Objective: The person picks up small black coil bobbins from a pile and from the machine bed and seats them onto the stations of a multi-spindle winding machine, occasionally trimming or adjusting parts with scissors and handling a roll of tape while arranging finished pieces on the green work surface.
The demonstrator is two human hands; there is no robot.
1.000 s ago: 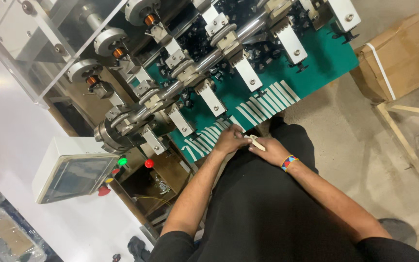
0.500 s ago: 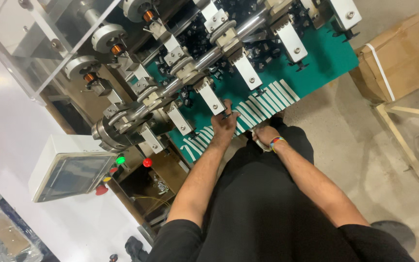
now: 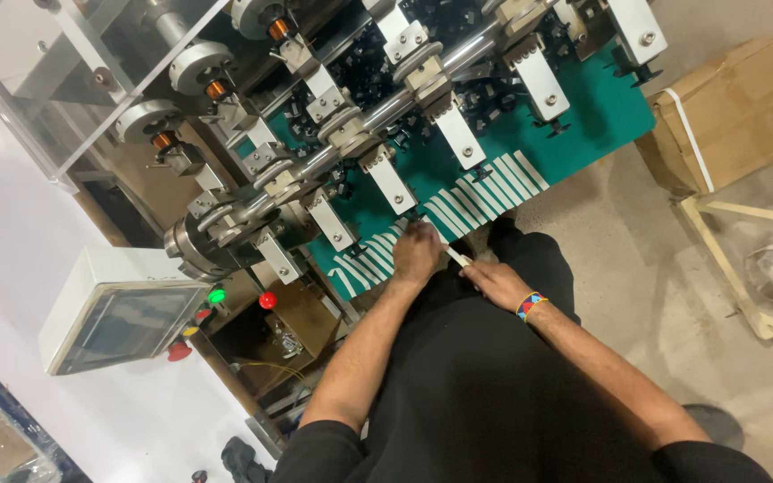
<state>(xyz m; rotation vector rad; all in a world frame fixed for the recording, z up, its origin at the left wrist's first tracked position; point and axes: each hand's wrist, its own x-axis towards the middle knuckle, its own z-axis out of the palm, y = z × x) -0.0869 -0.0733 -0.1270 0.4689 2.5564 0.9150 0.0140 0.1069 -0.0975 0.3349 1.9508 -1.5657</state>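
While the left hand (image 3: 416, 253) rests on the green surface's (image 3: 601, 107) near edge, fingers curled, perhaps pinching a white strip (image 3: 455, 255), the right hand (image 3: 492, 279) grips its other end; laid strips (image 3: 485, 192) already line that edge.

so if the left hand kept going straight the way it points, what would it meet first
Most likely the row of white strips on the green panel, right ahead of the left hand; beyond that, a white bracket on the machine. Depth is unclear.
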